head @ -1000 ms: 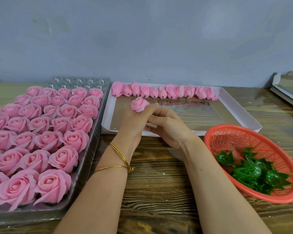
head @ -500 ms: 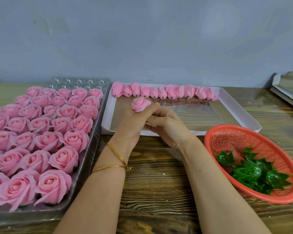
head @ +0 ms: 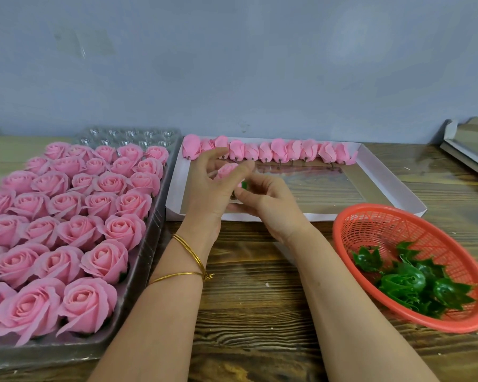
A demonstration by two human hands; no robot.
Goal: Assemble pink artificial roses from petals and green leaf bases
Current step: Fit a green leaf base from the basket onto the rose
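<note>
head view: a wooden worktop [head: 249,312] carries, at the left, a clear tray [head: 138,274] packed with finished pink roses [head: 66,224]; behind the hands a white box [head: 392,177] with a row of petal buds [head: 279,151] along its far wall; at the right a red basket [head: 335,232] of green leaf bases [head: 409,282]. over the box's near part the left hand [head: 207,194] pinches a pink bud [head: 225,170]; the right hand [head: 268,202] curls just under it, its grip unclear

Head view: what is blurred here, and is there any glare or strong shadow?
Head view: motion blur smears the left hand and the rose bud it pinches; the right hand is sharper. Head view: the tray has a glossy floor that mirrors the petal row; light is soft, shadows faint.
</note>
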